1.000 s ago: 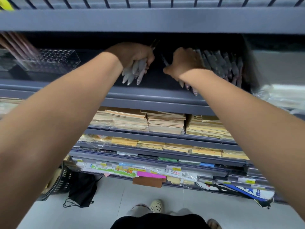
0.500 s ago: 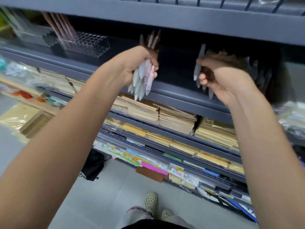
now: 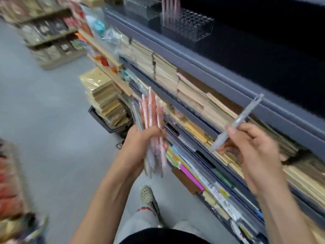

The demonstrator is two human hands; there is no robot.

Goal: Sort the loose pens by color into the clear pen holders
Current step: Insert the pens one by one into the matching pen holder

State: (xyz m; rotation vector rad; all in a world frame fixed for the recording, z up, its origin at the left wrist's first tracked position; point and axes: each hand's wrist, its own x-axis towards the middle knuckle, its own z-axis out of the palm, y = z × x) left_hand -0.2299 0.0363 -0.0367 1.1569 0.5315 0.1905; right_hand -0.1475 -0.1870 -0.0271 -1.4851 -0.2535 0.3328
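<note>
Pens (image 3: 149,111) fill the left hand (image 3: 140,143): a mixed bundle, mostly pink and orange, with a grey one at its nine o'clock edge. The fist is closed round the middle of the barrels, fingers wrapped tight. The bundle stands roughly upright, ends toward twelve and six o'clock, and its lower part is blurred.

At three o'clock from it, well apart, the right hand (image 3: 255,147) pinches a single grey pen (image 3: 244,113) between thumb and curled fingers. That pen tilts, upper end toward one o'clock and lower end toward seven.

Both hands hang in front of the grey shelving unit (image 3: 228,76), not touching it. At twelve o'clock in the view, on the upper shelf, sits a clear pen holder (image 3: 193,27) with a grid of holes. A few pink pens (image 3: 169,9) stand upright at its nine o'clock end.

The shelves below carry stacks of brown paper goods (image 3: 167,73). At six o'clock a patterned shoe (image 3: 147,196) rests on the grey floor (image 3: 52,103). A dark basket (image 3: 98,118) sits at ten o'clock from the left hand.
</note>
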